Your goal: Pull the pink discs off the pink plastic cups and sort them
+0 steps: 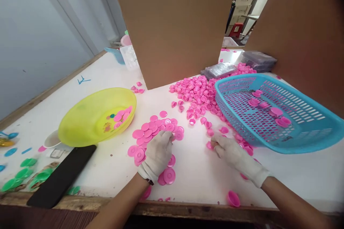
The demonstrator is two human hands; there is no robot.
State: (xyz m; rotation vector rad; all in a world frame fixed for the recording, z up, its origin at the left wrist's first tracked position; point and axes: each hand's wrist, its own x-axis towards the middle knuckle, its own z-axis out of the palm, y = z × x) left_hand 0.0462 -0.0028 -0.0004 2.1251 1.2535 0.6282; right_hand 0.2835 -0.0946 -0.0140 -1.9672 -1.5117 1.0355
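My left hand [158,154], in a pale glove, is over a spread of pink toy saucers [147,133]. Its fingers are curled together at the spread's right side; whatever they hold is hidden. My right hand [231,152], gloved too, lies left of the blue basket's near end. Its fingertips are pinched at a small pink toy cup [209,145], low on the table. Behind it spreads a heap of pink toy cups [197,93]. Inside the blue basket [268,146] sit several pink cup-and-saucer pieces [276,111].
To the left stands a yellow bowl [80,121] with some pink saucers in it. A black phone [63,177] and green toy pieces [24,173] lie near the front edge. Cardboard [177,25] rises behind the heap. A single pink cup [233,199] lies at the wooden edge.
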